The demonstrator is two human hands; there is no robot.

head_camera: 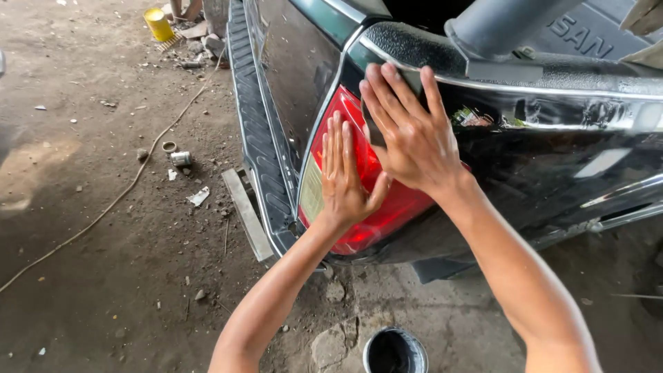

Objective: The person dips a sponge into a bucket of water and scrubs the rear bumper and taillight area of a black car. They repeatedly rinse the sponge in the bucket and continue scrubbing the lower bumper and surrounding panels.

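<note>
Both palms lie flat with fingers spread, gripping nothing. From my remote seat I see the left hand [345, 176] pressed against the red tail lamp [376, 200] of a dark pickup truck [552, 159], its fingers pointing up and its thumb angled out to the right. The right hand [413, 135] sits just above and to the right of it, its fingertips reaching the black textured rail [421, 48] along the top of the bed, its palm covering the upper part of the lamp. The two hands overlap slightly near the left thumb; I think they touch there, though the angle leaves me unsure.

That lamp sits at the rear corner of the truck, at the middle of my view, with a pale amber section [312, 193] showing at its left edge beside the left wrist. A ribbed black side step [259, 131] runs away from the corner toward the far left.

Below, near my feet, a round black can [395, 351] stands on the cracked concrete. Out on the dirt floor [90, 228] to the left lie a thin cable [110, 200], a small metal cylinder [181, 159] and a scrap of paper [198, 196]. A yellow container [158, 24] stands far off at the top left.
</note>
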